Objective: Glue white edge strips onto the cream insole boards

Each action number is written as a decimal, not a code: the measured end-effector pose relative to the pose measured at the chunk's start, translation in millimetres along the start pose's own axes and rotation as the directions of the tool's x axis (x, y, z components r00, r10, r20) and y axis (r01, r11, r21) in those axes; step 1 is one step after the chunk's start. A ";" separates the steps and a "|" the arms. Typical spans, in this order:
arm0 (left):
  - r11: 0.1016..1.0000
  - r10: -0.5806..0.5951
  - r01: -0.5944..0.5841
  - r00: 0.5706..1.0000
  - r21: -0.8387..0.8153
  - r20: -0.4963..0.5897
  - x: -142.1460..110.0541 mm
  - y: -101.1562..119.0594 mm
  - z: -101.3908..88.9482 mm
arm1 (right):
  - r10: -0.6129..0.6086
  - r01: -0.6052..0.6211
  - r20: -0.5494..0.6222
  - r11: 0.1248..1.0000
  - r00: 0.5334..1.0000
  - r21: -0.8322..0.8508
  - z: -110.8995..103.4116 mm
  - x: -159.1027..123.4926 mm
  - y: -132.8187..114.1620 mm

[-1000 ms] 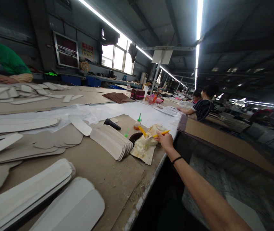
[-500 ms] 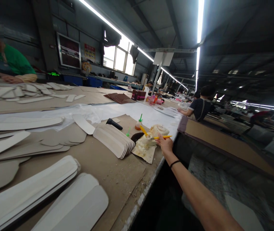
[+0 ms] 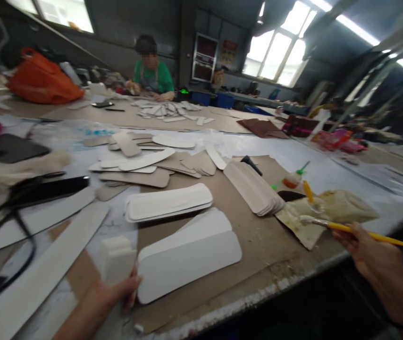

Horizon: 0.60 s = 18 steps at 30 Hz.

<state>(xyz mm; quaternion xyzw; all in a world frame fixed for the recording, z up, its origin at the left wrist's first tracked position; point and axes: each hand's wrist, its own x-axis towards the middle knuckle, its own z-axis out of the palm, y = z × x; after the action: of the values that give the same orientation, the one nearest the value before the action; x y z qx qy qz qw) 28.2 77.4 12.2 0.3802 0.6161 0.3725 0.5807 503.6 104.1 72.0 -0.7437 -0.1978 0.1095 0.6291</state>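
Note:
My right hand (image 3: 367, 255) is closed around the yellow handle of a paintbrush (image 3: 350, 229). Its pale bristles point left, over a glue-crusted sheet (image 3: 302, 219) by the table's edge. A crusted, cream-coloured container (image 3: 350, 205) lies just behind, with a second yellow handle (image 3: 308, 191) beside it. My left hand (image 3: 116, 293) is at the left end of a fanned stack of long white rounded panels (image 3: 192, 264). Its thumb meets the panel edge; the other fingers are curled and blurred, so a grip cannot be confirmed. A small white block-like stack (image 3: 116, 255) stands behind this hand.
More cut panels (image 3: 171, 203) and a fanned pile (image 3: 253, 189) cover the table. A green-tipped bottle (image 3: 293, 178) and a black cylinder (image 3: 251, 165) stand farther back. Dark-framed glasses (image 3: 20, 222) lie left. Across sits a person in green (image 3: 155, 75), near an orange bag (image 3: 44, 78).
The view has swung left and down. My left hand has come into view at the white panels. My right hand still holds the paintbrush, its bristles now over the crusted sheet.

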 end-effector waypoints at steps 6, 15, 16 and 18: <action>0.997 -0.035 0.038 0.999 -0.069 0.038 -4.8 3.5 -3.8 | 0.107 -0.208 0.620 0.974 0.778 0.093 32.8 -133.8 -18.4; 0.994 -0.016 0.027 0.995 -0.103 0.103 -2.2 1.1 -8.3 | 0.054 -0.206 0.930 0.978 0.364 0.023 88.0 -265.2 -13.6; 0.994 -0.016 0.028 0.994 -0.109 0.108 -1.9 0.7 -9.1 | 0.049 -0.182 0.928 0.983 0.368 0.020 88.8 -266.2 -13.5; 0.993 -0.016 0.031 0.993 -0.118 0.120 -1.6 1.0 -10.4 | 0.035 -0.133 0.924 0.991 0.381 0.017 88.3 -266.5 -15.5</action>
<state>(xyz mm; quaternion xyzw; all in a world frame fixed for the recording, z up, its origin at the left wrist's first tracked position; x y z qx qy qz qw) 18.0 76.2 14.2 0.3589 0.5615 0.3786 0.6423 225.5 69.8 48.0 -0.5387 -0.4703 0.5433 0.4399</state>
